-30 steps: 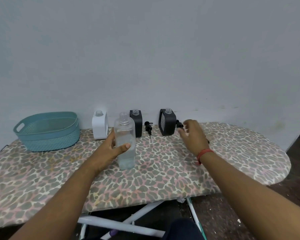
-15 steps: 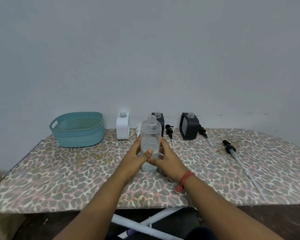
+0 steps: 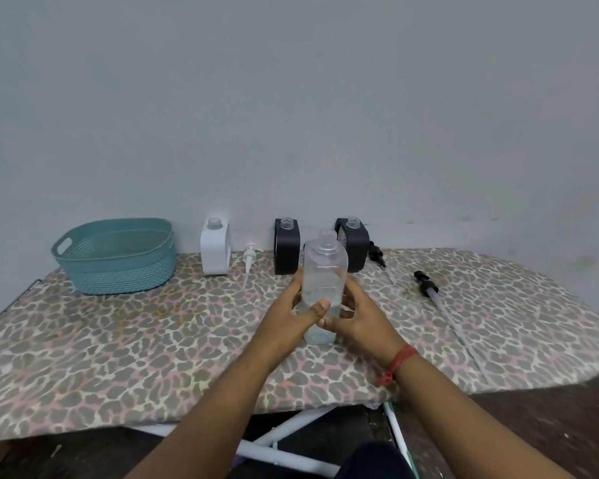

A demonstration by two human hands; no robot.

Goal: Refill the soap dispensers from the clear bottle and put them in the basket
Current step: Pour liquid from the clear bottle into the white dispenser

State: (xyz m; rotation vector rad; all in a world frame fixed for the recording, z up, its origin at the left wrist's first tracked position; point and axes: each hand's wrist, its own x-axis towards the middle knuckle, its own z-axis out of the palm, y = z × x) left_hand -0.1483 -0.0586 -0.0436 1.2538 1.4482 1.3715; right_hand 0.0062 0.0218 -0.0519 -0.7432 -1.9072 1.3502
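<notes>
Standing upright, clear bottle, open neck up

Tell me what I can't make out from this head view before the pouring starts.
- Soap level in the white dispenser and both black dispensers: their walls are opaque.
- Lower front of the clear bottle: covered by the left hand and right hand.
- Part of the right black dispenser: behind the bottle.
- Basket floor: hidden by its near wall.
- Third black pump, if still there: not visible.
</notes>
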